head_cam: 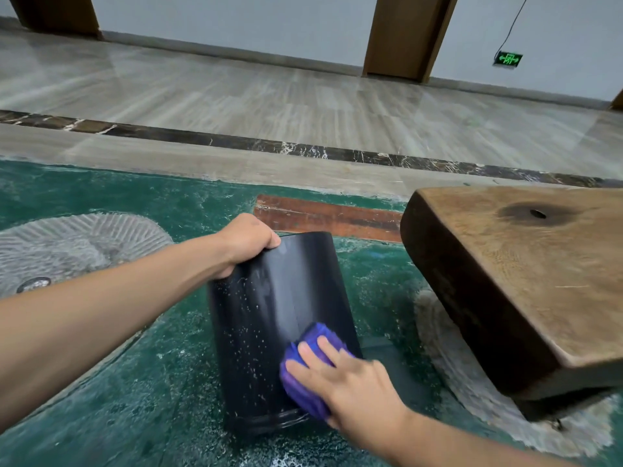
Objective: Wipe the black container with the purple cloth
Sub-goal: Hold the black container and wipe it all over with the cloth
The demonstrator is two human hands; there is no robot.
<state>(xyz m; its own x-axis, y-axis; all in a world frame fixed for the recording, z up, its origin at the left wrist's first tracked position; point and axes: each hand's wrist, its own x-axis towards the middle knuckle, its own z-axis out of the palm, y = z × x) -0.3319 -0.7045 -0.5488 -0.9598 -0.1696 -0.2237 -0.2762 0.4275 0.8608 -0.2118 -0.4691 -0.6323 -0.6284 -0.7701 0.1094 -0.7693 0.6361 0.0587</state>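
Observation:
A black cylindrical container (pixel 273 315) is tilted away from me above the green floor, its side speckled with pale dust. My left hand (pixel 244 242) grips its far upper-left edge, fingers curled over the rim. My right hand (pixel 350 379) presses a bunched purple cloth (pixel 303 365) flat against the container's lower right side. Most of the cloth is hidden under my fingers and palm. The strip above the cloth looks cleaner than the dusty left part.
A thick dark wooden slab (pixel 526 284) juts in from the right, close to the container. A reddish plank (pixel 323 217) lies beyond the container. The worn green floor (pixel 101 399) is gritty; a round metal fitting (pixel 33 284) sits at the left. Polished tiles lie beyond.

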